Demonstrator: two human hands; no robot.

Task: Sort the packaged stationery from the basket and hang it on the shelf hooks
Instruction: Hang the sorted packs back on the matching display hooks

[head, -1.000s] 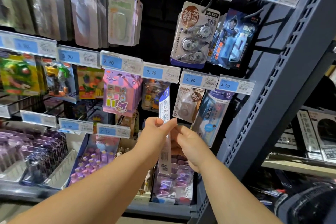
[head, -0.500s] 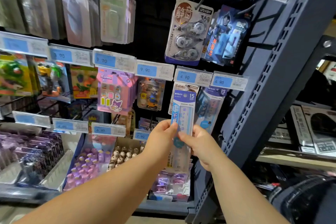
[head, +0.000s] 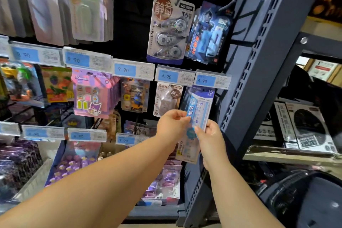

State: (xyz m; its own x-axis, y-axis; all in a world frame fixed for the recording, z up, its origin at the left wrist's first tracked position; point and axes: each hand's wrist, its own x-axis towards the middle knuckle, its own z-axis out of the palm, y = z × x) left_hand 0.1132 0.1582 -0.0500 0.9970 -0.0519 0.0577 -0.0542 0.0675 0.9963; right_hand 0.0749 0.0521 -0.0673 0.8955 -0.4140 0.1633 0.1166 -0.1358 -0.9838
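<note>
A long blue and white packaged ruler [head: 199, 109] marked 15 cm is held upright in front of the shelf, its top just under the right-hand 4.90 price tag [head: 211, 80]. My left hand [head: 171, 125] pinches its left edge near the middle. My right hand [head: 211, 136] pinches its right edge slightly lower. The hook behind the tag is hidden by the pack. To its left hangs a brown correction-tape pack [head: 166, 101].
A dark blue perforated shelf upright [head: 259, 79] runs diagonally just right of my hands. Correction-tape packs [head: 169, 29] hang above. Pink sticker packs [head: 92, 96] hang at left, trays of purple goods [head: 162, 183] sit below. A dark basket [head: 303, 200] is at lower right.
The ruler pack turned from edge-on to face-on, then rose and shifted right to the hook under the right 4.90 tag. Both hands moved up and right with it.
</note>
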